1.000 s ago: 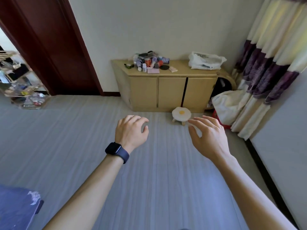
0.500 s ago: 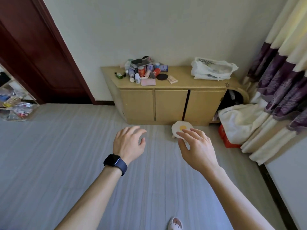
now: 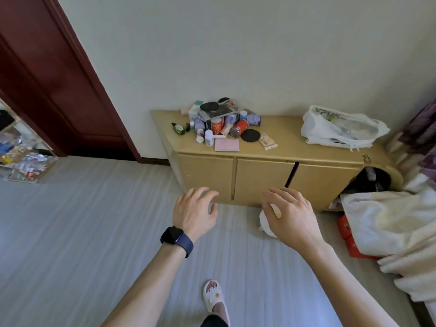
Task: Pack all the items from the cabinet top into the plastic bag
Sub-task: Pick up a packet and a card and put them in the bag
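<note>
While they hang empty above the grey floor (image 3: 94, 232), the left hand (image 3: 193, 211) and right hand (image 3: 290, 213) keep their fingers loosely apart. At twelve o'clock the cabinet top (image 3: 283, 142) carries a jumbled pile (image 3: 219, 121) of small bottles, jars and cards. The crumpled white plastic bag (image 3: 342, 128) lies at two o'clock, well apart from the pile.

left wrist: smartwatch (image 3: 172, 235), black rounded-square face, dark navy band | left hand (image 3: 193, 212) just beyond the smartwatch: bare, forearm bare | right hand (image 3: 291, 217) across from the smartwatch: bare, forearm bare | below the smartwatch: foot in white slipper (image 3: 215, 298) with small coloured cartoon print, dark garment hem (image 3: 213, 321) at its heel
</note>
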`<action>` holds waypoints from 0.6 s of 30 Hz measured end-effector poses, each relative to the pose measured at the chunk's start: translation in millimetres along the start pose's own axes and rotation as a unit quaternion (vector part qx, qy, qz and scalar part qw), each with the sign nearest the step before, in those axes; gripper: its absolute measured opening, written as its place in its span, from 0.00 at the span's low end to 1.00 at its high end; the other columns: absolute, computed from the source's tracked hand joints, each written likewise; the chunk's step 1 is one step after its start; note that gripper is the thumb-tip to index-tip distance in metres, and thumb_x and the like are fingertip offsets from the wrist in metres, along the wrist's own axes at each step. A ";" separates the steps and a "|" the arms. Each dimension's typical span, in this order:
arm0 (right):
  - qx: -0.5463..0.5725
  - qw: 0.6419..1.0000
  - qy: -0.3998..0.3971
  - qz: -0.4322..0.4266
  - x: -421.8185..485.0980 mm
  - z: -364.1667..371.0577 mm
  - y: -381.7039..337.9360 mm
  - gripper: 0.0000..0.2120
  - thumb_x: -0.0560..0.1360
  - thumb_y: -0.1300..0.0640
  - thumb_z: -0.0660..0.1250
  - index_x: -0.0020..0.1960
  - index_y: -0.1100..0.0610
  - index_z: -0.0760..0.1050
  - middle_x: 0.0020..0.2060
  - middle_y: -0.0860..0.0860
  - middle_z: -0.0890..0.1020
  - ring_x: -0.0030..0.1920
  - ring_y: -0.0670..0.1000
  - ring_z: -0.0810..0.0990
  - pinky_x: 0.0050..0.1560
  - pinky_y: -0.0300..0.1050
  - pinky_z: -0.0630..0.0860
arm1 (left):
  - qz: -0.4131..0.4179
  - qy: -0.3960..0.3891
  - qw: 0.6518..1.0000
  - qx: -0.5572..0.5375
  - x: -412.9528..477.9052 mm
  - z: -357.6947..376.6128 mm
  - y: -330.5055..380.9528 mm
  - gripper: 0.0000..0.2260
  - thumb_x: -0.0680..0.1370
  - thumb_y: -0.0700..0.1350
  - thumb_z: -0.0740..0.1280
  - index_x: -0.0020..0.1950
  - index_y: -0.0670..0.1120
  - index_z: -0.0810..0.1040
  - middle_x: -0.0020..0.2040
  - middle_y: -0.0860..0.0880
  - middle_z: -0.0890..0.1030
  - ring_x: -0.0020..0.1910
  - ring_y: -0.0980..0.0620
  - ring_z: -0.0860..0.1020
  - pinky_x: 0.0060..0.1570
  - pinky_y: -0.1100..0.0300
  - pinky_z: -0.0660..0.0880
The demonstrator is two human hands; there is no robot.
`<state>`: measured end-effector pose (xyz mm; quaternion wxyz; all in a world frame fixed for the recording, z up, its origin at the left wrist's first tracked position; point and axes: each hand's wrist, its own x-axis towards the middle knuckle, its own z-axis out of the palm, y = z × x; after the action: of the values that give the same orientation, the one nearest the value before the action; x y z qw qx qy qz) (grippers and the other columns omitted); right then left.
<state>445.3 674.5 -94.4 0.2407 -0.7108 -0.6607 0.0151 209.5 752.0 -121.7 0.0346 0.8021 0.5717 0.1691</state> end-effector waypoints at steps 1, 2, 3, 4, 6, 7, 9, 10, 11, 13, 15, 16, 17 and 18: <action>0.001 1.000 -0.007 0.005 18.4 5.7 -1.8 0.10 0.76 0.56 0.69 0.57 0.49 0.81 0.57 0.44 0.83 0.64 0.57 0.76 0.58 0.56 0.74 | -0.002 -0.004 1.000 -0.003 18.1 3.0 -8.7 0.14 0.73 0.50 0.68 0.58 0.54 0.82 0.59 0.53 0.81 0.57 0.49 0.79 0.53 0.53 0.75; -0.002 1.000 -0.013 0.008 36.0 10.9 -3.8 0.11 0.76 0.56 0.68 0.57 0.49 0.81 0.57 0.44 0.83 0.64 0.57 0.76 0.59 0.56 0.73 | -0.003 -0.009 1.000 -0.004 35.6 5.5 -16.8 0.14 0.73 0.50 0.68 0.58 0.54 0.82 0.58 0.53 0.81 0.56 0.49 0.79 0.52 0.54 0.75; -0.006 1.000 -0.015 0.010 54.1 15.7 -5.6 0.12 0.76 0.56 0.68 0.59 0.49 0.80 0.58 0.44 0.83 0.65 0.57 0.75 0.60 0.56 0.73 | 0.000 -0.017 1.000 -0.002 53.4 7.6 -24.4 0.14 0.74 0.50 0.67 0.59 0.54 0.81 0.58 0.53 0.81 0.56 0.49 0.79 0.52 0.54 0.74; -0.012 1.000 -0.015 0.011 72.4 20.3 -6.6 0.14 0.76 0.56 0.67 0.60 0.48 0.80 0.59 0.45 0.82 0.65 0.57 0.75 0.60 0.56 0.73 | 0.002 -0.028 1.000 0.001 71.6 10.4 -31.0 0.14 0.74 0.50 0.66 0.59 0.54 0.81 0.59 0.54 0.81 0.57 0.49 0.78 0.53 0.54 0.74; -0.013 1.000 -0.019 0.015 108.7 31.4 -5.1 0.15 0.76 0.56 0.67 0.62 0.49 0.80 0.60 0.46 0.82 0.64 0.57 0.76 0.60 0.56 0.73 | -0.003 -0.055 0.998 -0.001 107.4 18.4 -42.1 0.15 0.76 0.51 0.64 0.62 0.55 0.79 0.61 0.55 0.79 0.59 0.50 0.77 0.55 0.54 0.72; -0.012 1.000 -0.021 0.018 124.2 37.8 -2.9 0.15 0.76 0.56 0.67 0.62 0.49 0.80 0.60 0.47 0.82 0.63 0.57 0.76 0.59 0.56 0.74 | -0.005 -0.071 0.997 -0.006 123.0 23.3 -46.3 0.15 0.77 0.51 0.63 0.63 0.55 0.78 0.62 0.56 0.79 0.60 0.50 0.76 0.56 0.55 0.71; -0.009 0.999 -0.034 0.027 151.1 51.6 3.7 0.14 0.76 0.56 0.67 0.62 0.50 0.80 0.59 0.47 0.83 0.63 0.58 0.77 0.58 0.56 0.75 | -0.009 -0.096 0.995 -0.017 149.4 35.5 -52.7 0.16 0.77 0.52 0.62 0.64 0.56 0.77 0.62 0.56 0.78 0.61 0.51 0.75 0.57 0.54 0.72; -0.006 0.998 -0.044 0.033 163.2 59.6 7.4 0.14 0.77 0.56 0.67 0.62 0.50 0.80 0.60 0.47 0.82 0.63 0.57 0.76 0.58 0.56 0.75 | -0.012 -0.106 0.994 -0.021 161.7 42.3 -55.9 0.16 0.77 0.52 0.62 0.64 0.56 0.77 0.62 0.56 0.78 0.61 0.51 0.75 0.58 0.54 0.72; -0.002 0.998 -0.055 0.040 175.1 68.3 11.5 0.15 0.77 0.55 0.67 0.63 0.49 0.80 0.60 0.47 0.82 0.63 0.57 0.76 0.59 0.56 0.75 | -0.015 -0.118 0.993 -0.023 174.4 49.9 -59.2 0.16 0.78 0.52 0.61 0.64 0.56 0.77 0.62 0.56 0.78 0.61 0.51 0.75 0.58 0.54 0.72; 0.009 0.996 -0.076 0.050 196.2 85.6 21.5 0.16 0.77 0.55 0.67 0.64 0.48 0.79 0.61 0.47 0.82 0.64 0.57 0.76 0.59 0.57 0.75 | -0.019 -0.147 0.989 -0.021 198.0 66.7 -64.7 0.16 0.78 0.52 0.61 0.65 0.56 0.76 0.63 0.56 0.77 0.62 0.51 0.74 0.60 0.54 0.71; 0.021 0.993 -0.096 0.059 218.5 102.3 35.2 0.17 0.76 0.55 0.67 0.65 0.47 0.78 0.61 0.47 0.82 0.64 0.57 0.76 0.59 0.57 0.75 | -0.023 -0.174 0.984 -0.017 224.1 85.1 -68.1 0.17 0.78 0.53 0.60 0.66 0.56 0.75 0.64 0.56 0.77 0.63 0.51 0.74 0.60 0.54 0.70; 0.023 0.991 -0.110 0.066 231.4 110.7 43.6 0.17 0.77 0.55 0.66 0.65 0.47 0.77 0.62 0.47 0.81 0.64 0.57 0.76 0.60 0.57 0.75 | -0.024 -0.185 0.982 -0.016 239.2 94.2 -69.0 0.17 0.79 0.53 0.60 0.67 0.56 0.74 0.65 0.56 0.76 0.63 0.51 0.74 0.61 0.54 0.70; 0.022 0.988 -0.131 0.075 245.3 118.5 52.5 0.18 0.77 0.54 0.65 0.66 0.46 0.77 0.63 0.47 0.80 0.66 0.56 0.74 0.62 0.57 0.74 | -0.023 -0.196 0.980 -0.015 254.4 103.3 -69.0 0.18 0.79 0.53 0.59 0.68 0.56 0.74 0.65 0.56 0.76 0.64 0.51 0.73 0.61 0.54 0.70; 0.020 0.984 -0.155 0.085 259.3 126.3 62.2 0.18 0.78 0.53 0.64 0.68 0.46 0.75 0.65 0.46 0.79 0.67 0.55 0.73 0.63 0.56 0.72 | -0.025 -0.207 0.978 -0.014 269.1 112.8 -68.7 0.18 0.79 0.53 0.59 0.68 0.56 0.73 0.66 0.56 0.75 0.65 0.51 0.73 0.62 0.54 0.70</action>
<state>493.1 960.0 -151.6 0.1476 -0.7483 -0.6269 0.1587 260.2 1041.1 -182.5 0.1677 0.8046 0.5697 0.0071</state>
